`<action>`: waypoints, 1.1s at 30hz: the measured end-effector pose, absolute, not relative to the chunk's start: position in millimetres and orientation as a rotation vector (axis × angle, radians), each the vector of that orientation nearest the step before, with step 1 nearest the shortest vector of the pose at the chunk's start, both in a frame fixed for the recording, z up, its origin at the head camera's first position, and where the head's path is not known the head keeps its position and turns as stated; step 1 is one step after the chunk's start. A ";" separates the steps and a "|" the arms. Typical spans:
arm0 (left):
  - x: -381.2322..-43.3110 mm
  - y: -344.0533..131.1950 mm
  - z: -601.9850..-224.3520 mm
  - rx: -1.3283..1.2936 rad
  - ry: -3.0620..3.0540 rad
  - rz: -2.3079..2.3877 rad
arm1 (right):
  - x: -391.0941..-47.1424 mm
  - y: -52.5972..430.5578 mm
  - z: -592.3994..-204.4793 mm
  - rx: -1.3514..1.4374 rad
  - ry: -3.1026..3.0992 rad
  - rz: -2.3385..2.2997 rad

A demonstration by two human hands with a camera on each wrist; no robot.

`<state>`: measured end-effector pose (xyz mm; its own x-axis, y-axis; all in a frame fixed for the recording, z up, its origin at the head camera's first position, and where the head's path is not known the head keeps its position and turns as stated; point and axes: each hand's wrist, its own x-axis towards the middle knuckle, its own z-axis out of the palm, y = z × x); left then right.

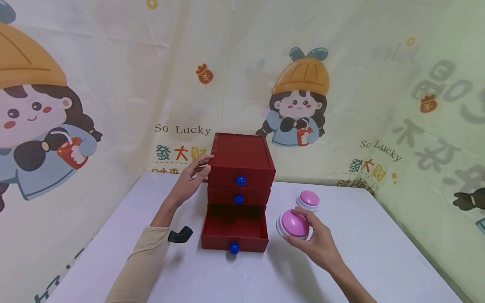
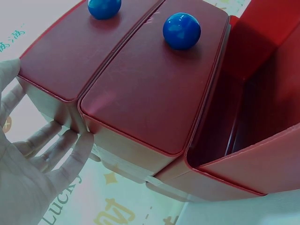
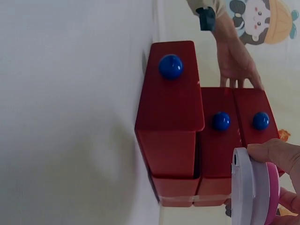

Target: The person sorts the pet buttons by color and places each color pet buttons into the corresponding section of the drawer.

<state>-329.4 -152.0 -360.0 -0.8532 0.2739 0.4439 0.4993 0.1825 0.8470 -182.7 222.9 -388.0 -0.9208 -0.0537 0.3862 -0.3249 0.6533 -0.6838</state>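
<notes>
A red three-drawer cabinet (image 1: pixel 242 151) stands on the white table, with a blue ball knob on each drawer. Its bottom drawer (image 1: pixel 235 243) is pulled out, and the inside looks bare. My left hand (image 1: pixel 190 179) rests its straight fingertips against the cabinet's left side, near the top. In my right hand (image 1: pixel 318 240) I hold a pink and white dome-shaped push button (image 1: pixel 294 223), pinched by its rim between thumb and fingers. It is raised beside the open drawer, right of it. In the right wrist view the button's white base (image 3: pixel 241 187) shows side-on.
Another pink and white button (image 1: pixel 308 200) sits on the table (image 1: pixel 341 219) behind my right hand. A printed cloth backdrop (image 1: pixel 235 101) hangs close behind the cabinet and along both sides. A black piece (image 1: pixel 180 235) sticks out at my left sleeve.
</notes>
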 end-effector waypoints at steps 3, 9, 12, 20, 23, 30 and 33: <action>-330.0 -152.0 -360.5 -0.750 -2.261 -1.736 | -182.1 218.2 -389.1 0.306 -2.548 1.175; -330.8 -151.5 -362.4 -0.746 -2.265 -1.733 | -181.3 205.8 -388.2 0.376 -2.531 1.240; -331.1 -151.2 -362.7 -0.746 -2.264 -1.746 | -181.4 199.5 -387.6 0.430 -2.510 1.257; -330.1 -151.1 -360.5 -0.753 -2.262 -1.752 | -181.8 183.0 -386.2 0.466 -2.503 1.365; -330.6 -151.7 -360.1 -0.757 -2.256 -1.755 | -183.4 175.4 -384.6 0.435 -2.525 1.492; -331.2 -152.4 -361.7 -0.753 -2.261 -1.748 | -188.1 157.4 -382.3 0.392 -2.578 1.698; -330.9 -152.7 -361.3 -0.747 -2.259 -1.751 | -189.7 150.1 -382.7 0.441 -2.591 1.694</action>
